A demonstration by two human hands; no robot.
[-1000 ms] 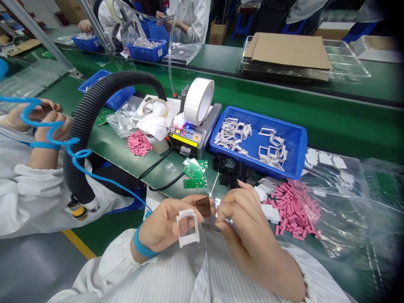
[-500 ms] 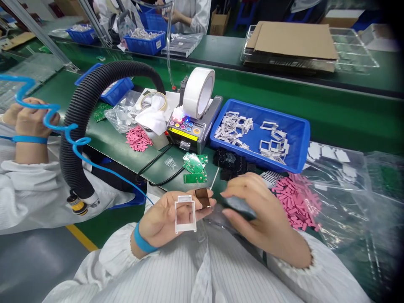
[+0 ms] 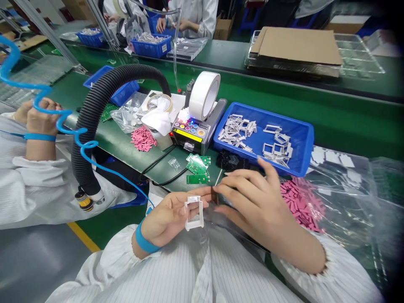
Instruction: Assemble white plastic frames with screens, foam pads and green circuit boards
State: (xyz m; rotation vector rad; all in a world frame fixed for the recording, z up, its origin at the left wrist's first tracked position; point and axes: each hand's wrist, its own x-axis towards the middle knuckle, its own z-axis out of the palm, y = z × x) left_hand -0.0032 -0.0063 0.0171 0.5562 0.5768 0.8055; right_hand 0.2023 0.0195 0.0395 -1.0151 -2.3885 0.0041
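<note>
White plastic frame (image 3: 194, 226) is standing with its long axis nearly upright in view, top pointing away from the wearer, slightly tilted, held in the partly open left hand (image 3: 167, 221). Right hand (image 3: 259, 206) is curling closed, pinching a small dark brown piece (image 3: 215, 195) edge-on, just beside the frame.

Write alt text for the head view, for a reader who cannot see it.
The left hand holds a white rectangular frame while the right hand pinches a small dark brown piece beside it. Green circuit boards, pink pads, a tape dispenser and a blue tray of pale frames lie nearby.
</note>
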